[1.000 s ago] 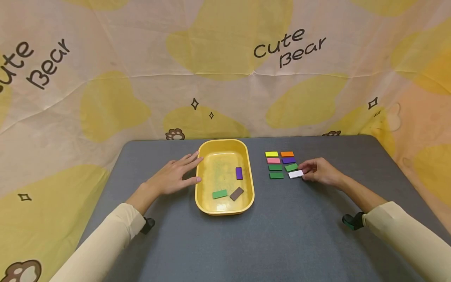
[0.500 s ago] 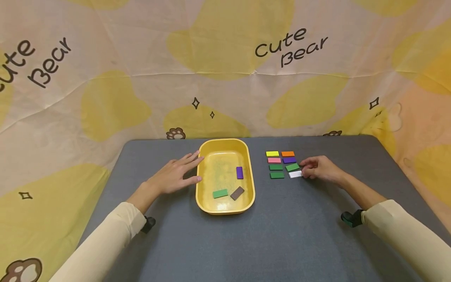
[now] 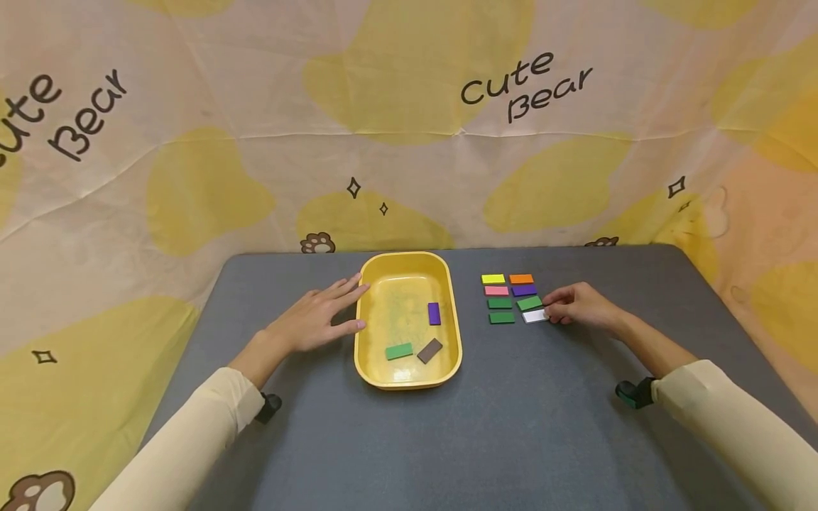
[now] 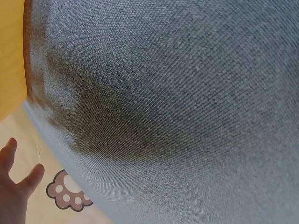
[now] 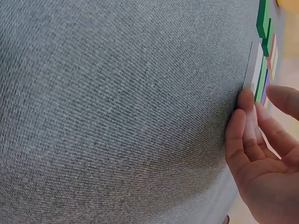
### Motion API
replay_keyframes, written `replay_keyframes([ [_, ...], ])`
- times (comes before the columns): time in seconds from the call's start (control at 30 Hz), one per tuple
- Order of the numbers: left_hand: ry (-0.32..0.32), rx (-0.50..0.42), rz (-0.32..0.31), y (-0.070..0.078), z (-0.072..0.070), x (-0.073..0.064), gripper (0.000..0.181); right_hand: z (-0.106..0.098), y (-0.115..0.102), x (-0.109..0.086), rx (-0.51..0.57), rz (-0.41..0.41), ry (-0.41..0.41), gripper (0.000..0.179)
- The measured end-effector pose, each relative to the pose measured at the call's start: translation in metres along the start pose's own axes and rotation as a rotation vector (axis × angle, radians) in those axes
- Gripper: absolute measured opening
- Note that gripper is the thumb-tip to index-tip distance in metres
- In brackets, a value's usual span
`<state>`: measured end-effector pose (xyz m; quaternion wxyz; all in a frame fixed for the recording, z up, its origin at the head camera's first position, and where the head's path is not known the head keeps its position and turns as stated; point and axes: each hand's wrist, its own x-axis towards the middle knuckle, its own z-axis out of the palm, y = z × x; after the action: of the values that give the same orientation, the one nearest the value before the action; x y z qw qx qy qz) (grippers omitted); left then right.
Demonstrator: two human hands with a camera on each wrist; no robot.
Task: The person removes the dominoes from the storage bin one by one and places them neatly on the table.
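Observation:
At the right end of a flat white tile [image 3: 535, 316], my right hand [image 3: 583, 309] has its fingers bent, with the tips gripping that end. In the right wrist view the same white tile [image 5: 255, 65] shows its edge beside the fingertips [image 5: 245, 99]. Just beyond it lies a light green tile [image 3: 529, 304], slightly askew. My left hand [image 3: 319, 312] rests with spread fingers against the left rim of a yellow tray [image 3: 360, 355]. Only part of the left hand [image 4: 16, 186] appears in the left wrist view.
Inside the tray lie a purple tile [image 3: 434, 314], a green tile [image 3: 399, 352] and a brown tile [image 3: 429, 350]. Two columns of tiles on the grey table [image 3: 409, 447] include yellow [image 3: 493, 279], orange [image 3: 520, 279], pink [image 3: 495, 291], purple [image 3: 524, 290] and dark green [image 3: 501, 318].
My right fingers have shifted slightly left over the end of the white tile, which has moved very little. The left hand and the tray have stayed in place.

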<state>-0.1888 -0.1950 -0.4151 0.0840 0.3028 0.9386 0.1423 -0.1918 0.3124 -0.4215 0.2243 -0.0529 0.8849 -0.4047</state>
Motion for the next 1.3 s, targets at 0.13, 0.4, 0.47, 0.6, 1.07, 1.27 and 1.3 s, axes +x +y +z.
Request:
replay_keyframes([
  [0.13, 0.001, 0.001, -0.002, 0.000, 0.000, -0.001, 0.077, 0.001, 0.002, 0.000, -0.005, -0.004, 0.005, 0.040],
  [0.4, 0.007, -0.006, 0.002, 0.000, 0.001, -0.001, 0.077, 0.001, 0.002, -0.004, -0.007, -0.030, 0.010, 0.034],
  [0.47, 0.010, -0.005, 0.005, 0.000, 0.001, -0.001, 0.077, 0.001, 0.002, -0.004, -0.001, -0.025, 0.013, 0.034],
  [0.6, 0.011, -0.003, 0.006, -0.001, 0.002, -0.001, 0.077, 0.002, 0.001, -0.003, -0.001, -0.018, 0.012, 0.035],
  [1.07, 0.013, 0.000, 0.009, 0.000, 0.001, -0.001, 0.077, -0.005, -0.049, 0.004, 0.095, -0.066, 0.051, 0.041],
  [1.27, 0.013, 0.002, 0.014, -0.001, 0.001, -0.001, 0.077, 0.009, -0.086, 0.013, 0.260, -0.095, -0.007, 0.046],
  [1.3, 0.014, 0.001, 0.015, -0.001, 0.001, -0.001, 0.077, 0.012, -0.093, 0.015, 0.283, -0.096, -0.024, 0.046],
])
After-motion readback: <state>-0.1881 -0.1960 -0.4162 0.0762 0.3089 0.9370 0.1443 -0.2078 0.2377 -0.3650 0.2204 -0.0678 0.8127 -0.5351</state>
